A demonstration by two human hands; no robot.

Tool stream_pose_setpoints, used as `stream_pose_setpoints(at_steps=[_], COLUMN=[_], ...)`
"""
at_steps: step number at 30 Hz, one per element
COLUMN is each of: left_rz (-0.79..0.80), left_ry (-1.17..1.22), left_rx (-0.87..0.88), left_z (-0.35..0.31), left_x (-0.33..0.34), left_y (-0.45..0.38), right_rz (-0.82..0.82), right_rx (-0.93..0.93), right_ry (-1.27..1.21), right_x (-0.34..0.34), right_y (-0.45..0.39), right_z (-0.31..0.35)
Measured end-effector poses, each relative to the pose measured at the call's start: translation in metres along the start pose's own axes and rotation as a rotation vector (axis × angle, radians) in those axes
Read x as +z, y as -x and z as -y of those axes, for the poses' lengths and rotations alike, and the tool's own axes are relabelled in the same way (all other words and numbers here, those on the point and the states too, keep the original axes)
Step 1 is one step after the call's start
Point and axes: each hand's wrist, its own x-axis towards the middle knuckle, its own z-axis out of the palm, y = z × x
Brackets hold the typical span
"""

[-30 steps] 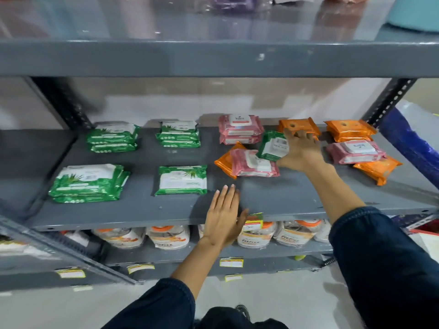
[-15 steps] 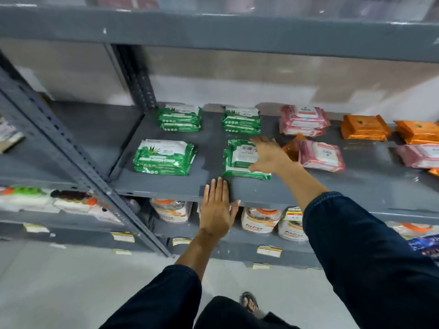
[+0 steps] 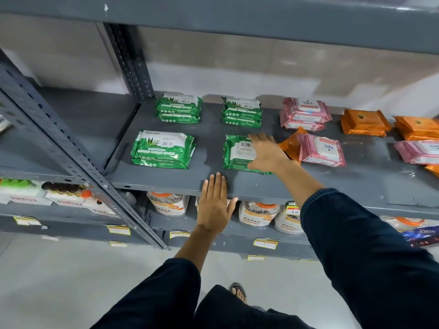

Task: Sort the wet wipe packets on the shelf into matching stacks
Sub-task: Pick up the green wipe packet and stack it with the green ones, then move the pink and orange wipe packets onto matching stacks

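My right hand [image 3: 266,153] lies flat, fingers spread, on top of a green packet stack [image 3: 236,153] at the front middle of the grey shelf [image 3: 209,148]. Three more green stacks sit at front left [image 3: 162,149], back left [image 3: 179,108] and back middle [image 3: 241,111]. A pink stack [image 3: 305,113] stands at the back. A lone pink packet [image 3: 320,150] rests over an orange one [image 3: 291,144] just right of my hand. Orange stacks [image 3: 363,122] and another pink packet [image 3: 418,151] lie further right. My left hand [image 3: 215,203] presses flat on the shelf's front edge, holding nothing.
An upright slotted post [image 3: 129,60] rises at the back left, and a diagonal brace [image 3: 59,148] crosses the left side. The shelf below holds jars with orange lids [image 3: 257,213] and price tags. Another shelf board [image 3: 213,17] runs overhead.
My right hand carried a green packet from the orange and pink packets leftward and set it on the front middle green packet; it now rests flat on it. The view shifted left.
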Motion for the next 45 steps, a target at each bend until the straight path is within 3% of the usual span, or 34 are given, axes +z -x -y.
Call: stream_pose_setpoints(at_steps=[5, 9, 14, 21, 30, 36, 45], left_rz=[-0.027, -0.069, -0.063, 0.02, 0.068, 0.073, 0.075], left_ry=[0.007, 0.063, 0.121, 0.124, 0.103, 0.096, 0.044], left_rx=[0.004, 0.003, 0.168, 0.334, 0.106, 0.004, -0.002], left_z=[0.0, -0.023, -0.083, -0.154, -0.186, -0.186, -0.185], left_x=[0.001, -0.006, -0.004, 0.018, 0.052, 0.062, 0.064], left_y=[0.001, -0.008, -0.03, -0.059, -0.081, -0.081, -0.084], right_rz=[0.037, -0.051, -0.217, -0.186, 0.094, 0.104, 0.045], right_rx=[-0.012, 0.002, 0.114, 0.237, 0.14, -0.002, -0.029], right_ry=[0.027, -0.15, -0.26, -0.252, -0.079, -0.039, -0.054], right_x=[0.001, -0.005, -0.02, -0.023, -0.028, -0.027, -0.026], right_y=[-0.001, 0.008, 0.039, 0.074, 0.049, 0.026, 0.02], right_z=[0.0, -0.015, -0.064, -0.149, -0.206, -0.209, -0.206])
